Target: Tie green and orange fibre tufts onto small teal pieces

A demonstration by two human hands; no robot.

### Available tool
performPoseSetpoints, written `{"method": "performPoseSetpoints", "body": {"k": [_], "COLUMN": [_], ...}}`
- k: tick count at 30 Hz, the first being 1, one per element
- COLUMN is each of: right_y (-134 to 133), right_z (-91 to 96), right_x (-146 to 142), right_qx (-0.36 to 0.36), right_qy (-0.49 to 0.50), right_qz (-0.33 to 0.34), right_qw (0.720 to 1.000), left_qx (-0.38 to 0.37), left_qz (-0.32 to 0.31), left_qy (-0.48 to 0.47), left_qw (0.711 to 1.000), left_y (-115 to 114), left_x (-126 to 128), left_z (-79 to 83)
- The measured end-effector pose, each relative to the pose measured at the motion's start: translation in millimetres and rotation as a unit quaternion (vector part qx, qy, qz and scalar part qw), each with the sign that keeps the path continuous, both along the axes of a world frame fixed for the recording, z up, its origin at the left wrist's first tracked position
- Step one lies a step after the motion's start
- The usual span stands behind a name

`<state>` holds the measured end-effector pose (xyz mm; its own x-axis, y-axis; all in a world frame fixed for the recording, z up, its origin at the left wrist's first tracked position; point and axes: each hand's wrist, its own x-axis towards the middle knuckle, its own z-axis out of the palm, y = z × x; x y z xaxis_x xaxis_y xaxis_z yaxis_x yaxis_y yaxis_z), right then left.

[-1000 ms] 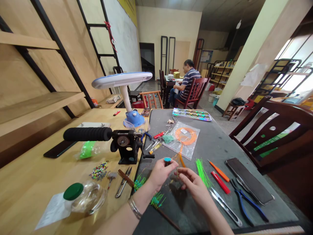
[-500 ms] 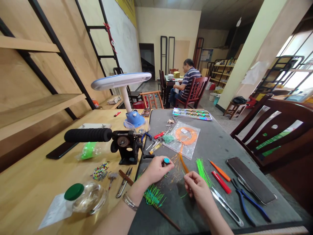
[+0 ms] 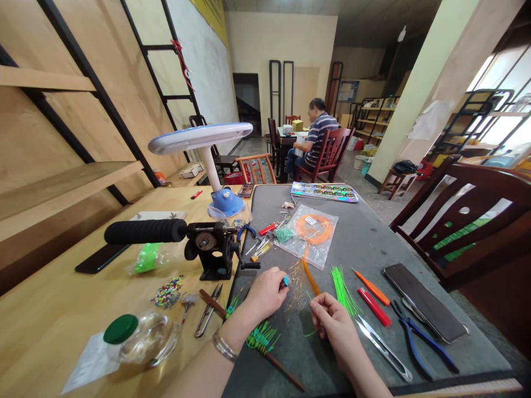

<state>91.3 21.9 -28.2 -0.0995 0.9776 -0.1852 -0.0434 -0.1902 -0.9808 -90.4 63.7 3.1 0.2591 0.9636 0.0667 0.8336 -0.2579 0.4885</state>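
two hands sit at lower centre, each on something small.
your left hand (image 3: 267, 291) curls round a blue piece (image 3: 286, 281); your right hand (image 3: 329, 314) pinches a thin green strand (image 3: 308, 297) between fingertips, presumably for fine control. the green bundle (image 3: 343, 291), right of centre, probably lies there for easy reach. your left fingers hide most of the blue piece, its underside can't be made out, and the strand's ends are too fine to trace.

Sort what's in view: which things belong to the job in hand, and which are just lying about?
Likely in use: blue piece, in left hand; thin green strand, in right hand; probably the loose green strands nearby.

Seemingly just lying about: green-lidded jar; white paper sheet; dark phone on the right.
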Motion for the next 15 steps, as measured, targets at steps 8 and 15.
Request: {"method": "performPoseSetpoints", "body": {"k": [8,15], "right_y": [-0.6,-3.4], "right_z": [3.2,7.8], "right_x": [-1.8,-3.1], "right_qx": [-0.005,0.001], "right_qy": [0.006,0.016], "right_qz": [-0.001,-0.008], "right_qw": [1.000,1.000], "left_qx": [0.000,0.010], "left_qz": [0.023,0.013], "left_qy": [0.017,0.020], "left_qw": [1.000,1.000], "left_y": [1.7,-0.7], "left_x": [1.6,3.0], "left_z": [-6.4,-6.7]}}
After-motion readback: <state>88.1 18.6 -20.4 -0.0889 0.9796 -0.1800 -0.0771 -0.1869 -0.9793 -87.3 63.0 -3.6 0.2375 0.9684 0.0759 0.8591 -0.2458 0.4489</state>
